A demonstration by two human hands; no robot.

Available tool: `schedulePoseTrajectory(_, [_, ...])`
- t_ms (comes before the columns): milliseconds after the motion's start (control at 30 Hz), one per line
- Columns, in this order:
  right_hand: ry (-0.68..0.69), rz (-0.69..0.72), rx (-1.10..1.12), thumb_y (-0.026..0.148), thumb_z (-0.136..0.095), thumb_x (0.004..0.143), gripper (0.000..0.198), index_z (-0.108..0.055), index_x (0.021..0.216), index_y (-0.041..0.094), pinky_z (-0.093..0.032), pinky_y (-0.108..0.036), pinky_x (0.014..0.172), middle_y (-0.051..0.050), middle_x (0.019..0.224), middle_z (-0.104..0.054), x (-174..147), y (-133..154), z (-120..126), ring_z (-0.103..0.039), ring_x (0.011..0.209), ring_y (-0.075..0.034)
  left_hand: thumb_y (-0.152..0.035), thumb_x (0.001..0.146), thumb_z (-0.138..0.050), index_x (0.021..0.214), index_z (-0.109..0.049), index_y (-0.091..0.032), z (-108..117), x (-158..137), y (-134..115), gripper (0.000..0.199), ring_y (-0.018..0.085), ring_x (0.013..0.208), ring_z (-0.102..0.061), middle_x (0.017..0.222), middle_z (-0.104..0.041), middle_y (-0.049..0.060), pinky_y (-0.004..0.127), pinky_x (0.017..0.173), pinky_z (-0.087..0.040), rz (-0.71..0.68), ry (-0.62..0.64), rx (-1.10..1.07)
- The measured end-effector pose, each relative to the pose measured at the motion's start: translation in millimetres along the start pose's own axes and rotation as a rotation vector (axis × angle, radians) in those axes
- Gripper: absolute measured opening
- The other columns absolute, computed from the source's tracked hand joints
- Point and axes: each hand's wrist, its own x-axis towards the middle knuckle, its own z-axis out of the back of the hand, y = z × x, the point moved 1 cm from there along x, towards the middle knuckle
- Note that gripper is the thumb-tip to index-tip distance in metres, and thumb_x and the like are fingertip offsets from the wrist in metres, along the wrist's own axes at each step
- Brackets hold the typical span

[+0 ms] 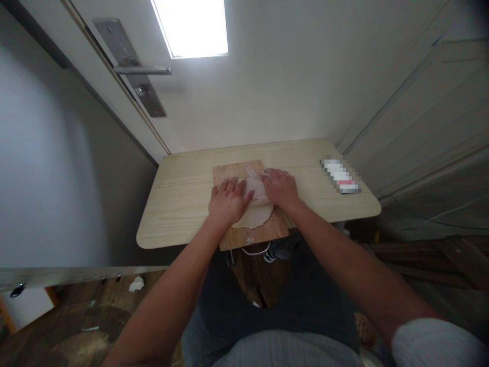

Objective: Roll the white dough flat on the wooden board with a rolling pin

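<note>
A thin, pale sheet of dough (254,216) lies on a small wooden board (237,239) dusted with white flour. A ridge or fold runs across the dough between my hands; whether something lies under it I cannot tell. My left hand (228,200) rests palm down over the left side of the dough and board, fingers forward and thumb apart. On the other side, my right hand (280,187) lies over the dough's right edge, its fingers bent slightly and reaching inward. White flour shows on its fingertips. Both palms are hidden.
The board sits on a light wood-grain table (175,204) with rounded corners. A phone (340,176), its screen blurred out, lies at the table's right. Behind stands a white door with a metal handle (143,70). Crumpled white paper (136,284) is on the floor at left.
</note>
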Motion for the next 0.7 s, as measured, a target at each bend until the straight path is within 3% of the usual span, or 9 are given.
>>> schedulePoseTrajectory(233, [0.007,0.014,-0.001,0.042,-0.025,0.104,0.050,-0.065,0.119,0.017,-0.033,-0.038,0.089,-0.015,0.115,-0.068,9.1,-0.5,-3.2,-0.057,0.106,-0.028,-0.055,0.101,-0.026,0.140,-0.050,-0.028,-5.9,17.0,7.6,0.053,0.033,0.139,-0.039,0.151,-0.047,0.010,0.058,0.108,-0.034,0.024,0.045,-0.001])
schedulePoseTrajectory(500, [-0.080,0.020,-0.009,0.044,-0.026,0.103,0.049,-0.067,0.115,0.019,-0.026,-0.043,0.094,-0.013,0.112,-0.070,5.2,9.3,-4.6,-0.055,0.106,-0.029,-0.052,0.101,-0.026,0.140,-0.050,-0.023,-9.6,35.3,14.0,0.055,0.035,0.138,-0.040,0.151,-0.047,0.013,0.060,0.106,-0.035,0.067,0.056,-0.014])
schedulePoseTrajectory(700, [-0.051,0.020,-0.017,0.043,-0.026,0.103,0.048,-0.066,0.119,0.020,-0.029,-0.043,0.092,-0.013,0.117,-0.068,10.6,13.3,-8.0,-0.053,0.107,-0.029,-0.048,0.101,-0.028,0.133,-0.055,-0.026,-9.5,48.8,16.3,0.047,0.033,0.136,-0.041,0.147,-0.050,0.011,0.058,0.106,-0.034,0.092,0.022,-0.001])
